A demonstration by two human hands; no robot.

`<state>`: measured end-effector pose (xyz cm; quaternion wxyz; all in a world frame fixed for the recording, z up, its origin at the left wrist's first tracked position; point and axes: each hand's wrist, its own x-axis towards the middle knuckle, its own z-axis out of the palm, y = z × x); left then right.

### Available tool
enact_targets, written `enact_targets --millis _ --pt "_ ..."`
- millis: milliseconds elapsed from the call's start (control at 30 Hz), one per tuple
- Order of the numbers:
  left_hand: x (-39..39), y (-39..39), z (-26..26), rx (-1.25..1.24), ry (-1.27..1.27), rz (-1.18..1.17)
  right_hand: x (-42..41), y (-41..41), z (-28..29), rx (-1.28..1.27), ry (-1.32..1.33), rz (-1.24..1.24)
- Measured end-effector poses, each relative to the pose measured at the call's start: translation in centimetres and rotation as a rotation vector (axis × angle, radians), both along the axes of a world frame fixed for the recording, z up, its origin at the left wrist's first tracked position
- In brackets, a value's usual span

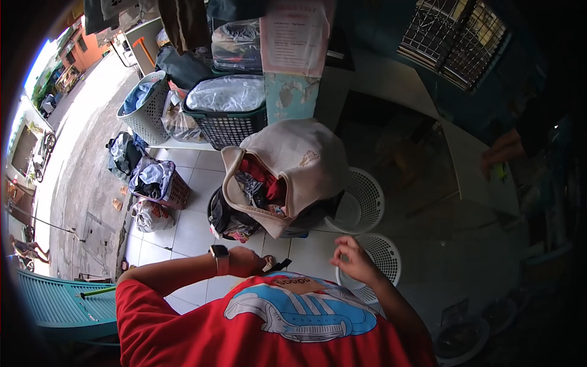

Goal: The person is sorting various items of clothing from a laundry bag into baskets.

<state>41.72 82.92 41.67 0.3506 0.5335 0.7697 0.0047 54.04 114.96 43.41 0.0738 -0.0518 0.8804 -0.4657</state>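
My left hand (246,261), with a smartwatch (220,251) on its wrist, is held in front of my red shirt. Its fingers are partly hidden, and a short black strip (280,266) shows just beside it. My right hand (351,258) is raised with bent fingers apart and nothing in them, above a white perforated basket (390,257). Ahead of both hands is a cream mesh laundry bag (298,156), its zipped mouth open on red and dark clothes (266,183). The bag rests over a dark container (220,211) of clothes.
A second white basket (367,202) stands right of the bag. At left are a basket of clothes (176,188) and a plastic bag (151,218). Filled baskets (229,126) sit on a ledge behind. A teal slatted bench (73,298) is lower left. Another person's hand (502,149) shows far right.
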Motion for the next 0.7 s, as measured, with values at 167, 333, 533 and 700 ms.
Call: enact_targets --millis 167,333,533,700 --pt "-8.4 1.5 3.9 0.843 0.130 0.261 -10.8 -9.5 3.1 0.536 0.574 -0.173" --pt "-15.1 3.2 3.0 0.932 0.400 0.260 -18.1 -9.8 4.6 0.560 0.403 -0.431" --pt "-16.7 3.3 0.0 0.617 0.414 0.268 -18.1 -7.1 3.9 0.509 0.630 -0.463" --pt "-20.2 3.5 5.6 1.018 -0.143 0.481 -18.0 -6.9 2.3 0.411 0.503 -0.379"
